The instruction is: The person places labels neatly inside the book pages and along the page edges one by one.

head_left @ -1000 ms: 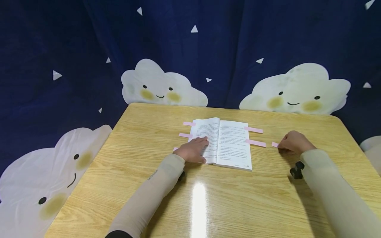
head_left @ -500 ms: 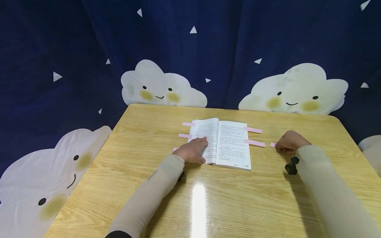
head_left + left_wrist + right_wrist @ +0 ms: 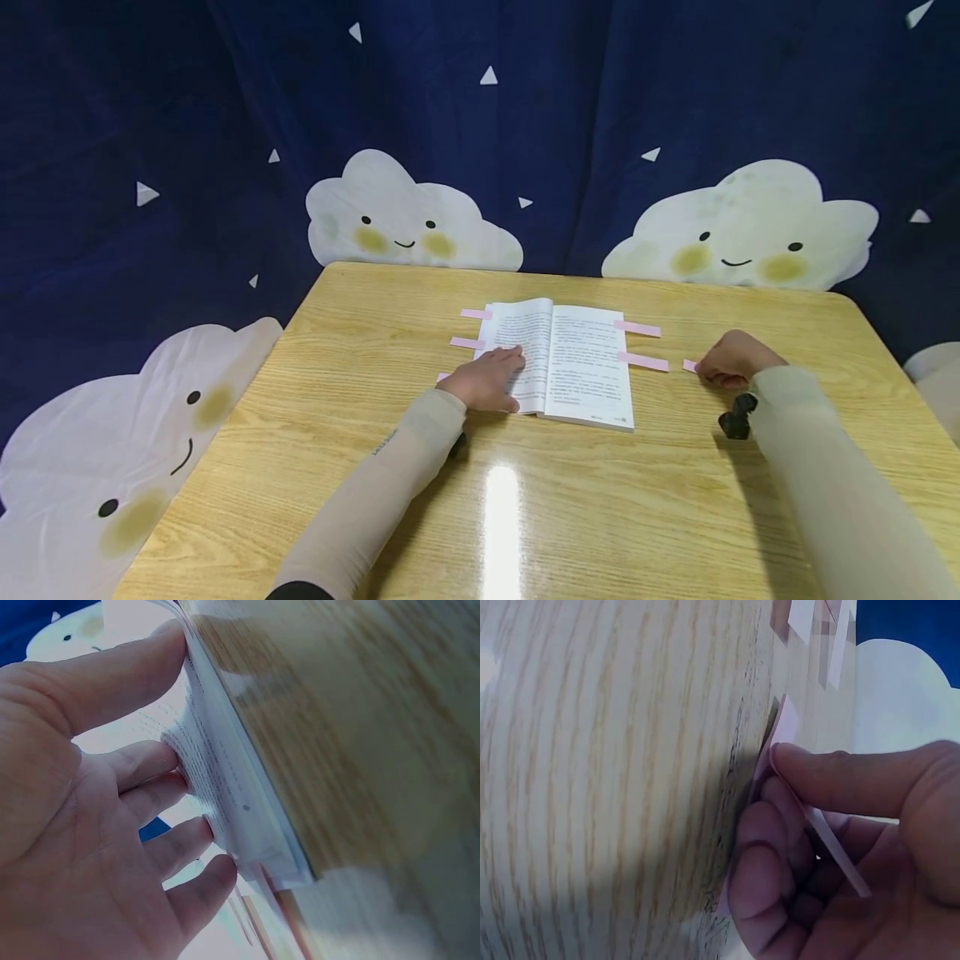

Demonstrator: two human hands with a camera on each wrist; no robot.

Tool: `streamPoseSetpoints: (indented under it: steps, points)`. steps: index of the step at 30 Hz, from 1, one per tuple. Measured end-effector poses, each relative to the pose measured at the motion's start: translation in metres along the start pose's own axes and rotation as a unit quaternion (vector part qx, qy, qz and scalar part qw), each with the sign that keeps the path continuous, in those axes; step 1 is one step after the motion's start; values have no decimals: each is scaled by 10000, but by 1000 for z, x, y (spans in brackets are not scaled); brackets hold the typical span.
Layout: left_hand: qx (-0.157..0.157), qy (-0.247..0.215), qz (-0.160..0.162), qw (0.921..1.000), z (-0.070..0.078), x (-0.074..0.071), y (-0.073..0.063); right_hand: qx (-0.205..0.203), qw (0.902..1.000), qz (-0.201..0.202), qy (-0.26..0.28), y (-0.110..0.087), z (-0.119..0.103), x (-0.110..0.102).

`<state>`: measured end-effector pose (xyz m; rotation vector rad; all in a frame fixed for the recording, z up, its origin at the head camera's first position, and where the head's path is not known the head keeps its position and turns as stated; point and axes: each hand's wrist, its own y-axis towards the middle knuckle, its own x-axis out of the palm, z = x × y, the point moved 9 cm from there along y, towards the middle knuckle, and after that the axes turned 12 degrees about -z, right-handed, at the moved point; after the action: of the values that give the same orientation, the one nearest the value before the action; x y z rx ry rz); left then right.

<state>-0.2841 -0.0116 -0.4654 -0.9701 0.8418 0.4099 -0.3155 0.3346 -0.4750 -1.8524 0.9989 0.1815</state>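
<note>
An open book (image 3: 588, 367) with printed pages lies on the table, pink sticky page markers (image 3: 645, 361) sticking out from both sides. My left hand (image 3: 483, 379) rests on its left page, fingers spread; in the left wrist view the thumb (image 3: 127, 679) and fingertips touch the paper. To the right of the book, my right hand (image 3: 738, 358) pinches a pink sticky strip (image 3: 836, 851) between thumb and curled fingers. Another pink length (image 3: 786, 716) runs along the tabletop under those fingers, its middle hidden by them.
The wooden table (image 3: 600, 517) has its far edge against a dark blue curtain (image 3: 570, 100) with smiling clouds. A pink marker (image 3: 467, 342) juts from the book's left edge. Small black devices (image 3: 735, 419) hang at the wrists.
My right hand has shifted slightly left with the pink sticky strip, then stayed almost still. The left hand and the book have not moved.
</note>
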Motion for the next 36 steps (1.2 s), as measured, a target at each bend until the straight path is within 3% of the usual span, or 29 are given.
streamPoseSetpoints:
  steps: [36]
  points:
    - [-9,32,-6,10000,-1,1,2,-144,9999,-27,-51,3,7,-3]
